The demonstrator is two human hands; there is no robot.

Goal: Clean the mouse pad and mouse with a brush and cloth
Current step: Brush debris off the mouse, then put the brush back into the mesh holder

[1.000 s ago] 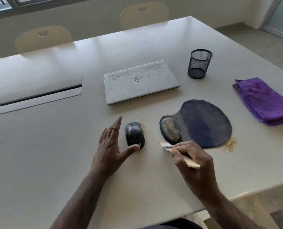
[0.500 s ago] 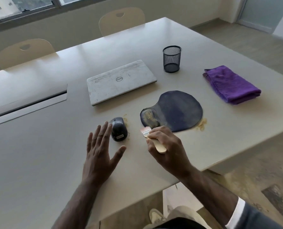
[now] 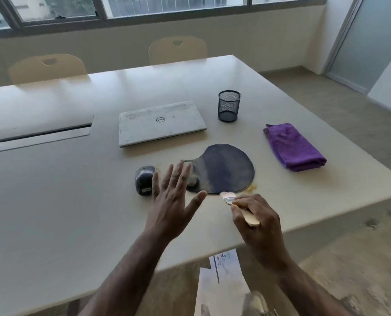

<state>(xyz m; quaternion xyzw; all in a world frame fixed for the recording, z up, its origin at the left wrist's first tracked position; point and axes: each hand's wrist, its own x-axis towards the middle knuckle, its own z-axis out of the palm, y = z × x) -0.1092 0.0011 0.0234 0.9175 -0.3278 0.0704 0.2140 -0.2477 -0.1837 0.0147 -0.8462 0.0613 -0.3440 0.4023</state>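
Observation:
A dark blue mouse pad (image 3: 226, 167) with a dusty wrist rest lies mid-table, with sandy dirt at its near right edge. Left of it sits the dark mouse (image 3: 144, 180). My left hand (image 3: 175, 199) is open, fingers spread, raised between the mouse and the pad, and it hides part of the wrist rest. A small wooden-handled brush (image 3: 238, 206) is held in my right hand (image 3: 257, 221), its pale bristles touching the pad's near edge. The folded purple cloth (image 3: 292, 147) lies to the right.
A closed white laptop (image 3: 160, 122) and a black mesh pen cup (image 3: 228, 106) stand behind the pad. The table's near edge (image 3: 281, 231) runs just under my right hand. Two chairs stand at the far side. A paper bag sits on the floor below.
My left hand has moved right, from beside the mouse to over the pad's wrist rest. The brush has shifted from between mouse and pad to the pad's near edge. The camera has tilted up.

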